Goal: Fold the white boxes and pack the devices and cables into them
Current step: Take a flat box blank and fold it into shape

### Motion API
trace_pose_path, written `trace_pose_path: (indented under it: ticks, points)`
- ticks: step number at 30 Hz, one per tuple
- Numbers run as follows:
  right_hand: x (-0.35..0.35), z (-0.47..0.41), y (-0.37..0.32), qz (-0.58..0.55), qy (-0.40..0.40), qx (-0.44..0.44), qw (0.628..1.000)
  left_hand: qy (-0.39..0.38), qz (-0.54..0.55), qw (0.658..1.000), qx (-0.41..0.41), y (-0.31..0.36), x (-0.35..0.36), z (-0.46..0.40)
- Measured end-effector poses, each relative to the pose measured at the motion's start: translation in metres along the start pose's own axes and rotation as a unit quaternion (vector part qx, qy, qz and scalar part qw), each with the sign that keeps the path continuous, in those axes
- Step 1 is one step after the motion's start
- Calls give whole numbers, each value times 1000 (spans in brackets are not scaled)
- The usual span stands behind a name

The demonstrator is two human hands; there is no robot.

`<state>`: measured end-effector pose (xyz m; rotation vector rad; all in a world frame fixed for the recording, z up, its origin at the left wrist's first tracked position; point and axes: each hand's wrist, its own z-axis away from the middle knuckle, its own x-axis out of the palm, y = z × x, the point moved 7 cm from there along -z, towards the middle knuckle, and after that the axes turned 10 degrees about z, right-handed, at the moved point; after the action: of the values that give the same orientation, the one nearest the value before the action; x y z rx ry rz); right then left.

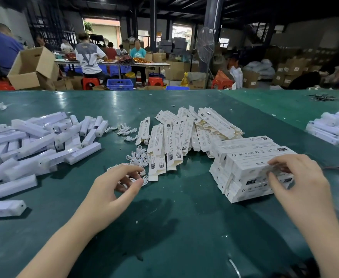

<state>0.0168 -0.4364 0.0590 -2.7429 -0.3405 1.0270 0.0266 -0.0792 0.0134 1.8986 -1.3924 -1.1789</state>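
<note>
Where flat boxes (170, 141) litter it, green table (174, 227) (warehouse behind).

dim warehouse — green table (184, 227), stacked cartons (289, 71).

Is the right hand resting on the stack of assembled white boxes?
Yes: the right hand has its fingertips on top of the stack of white boxes at the table's right side.
</note>
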Motion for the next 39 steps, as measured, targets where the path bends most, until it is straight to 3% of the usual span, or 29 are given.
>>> trace_pose_path:
  ticks: [18,21,24,27,29,32,35,37,39]
  points:
    - [-2,5,-2,7,57,75,996,64,-78,994,-39,-12,-14,-4]
    - [-10,5,-31,-24,105,35,994,95,-104,988,-70,-21,-24,-6]
    - [-8,0,-71,-74,102,-25,992,120,-134,978,-105,-29,-35,-6]
    - [8,-7,-115,-137,48,-75,987,138,-145,969,-142,-36,-42,-3]
    - [34,-11,-143,-156,-41,-99,982,145,-157,963,-161,-40,-46,-3]
    - [101,-15,-166,-65,-222,-100,968,144,-188,956,-172,-44,-51,-4]
    - [159,-16,-162,66,-361,-59,928,140,-265,932,-204,-52,-61,-3]
    - [182,-15,-153,96,-380,-24,920,142,-298,911,-247,-60,-70,-1]
    - [192,-13,-145,76,-349,8,934,149,-299,902,-273,-64,-75,-1]
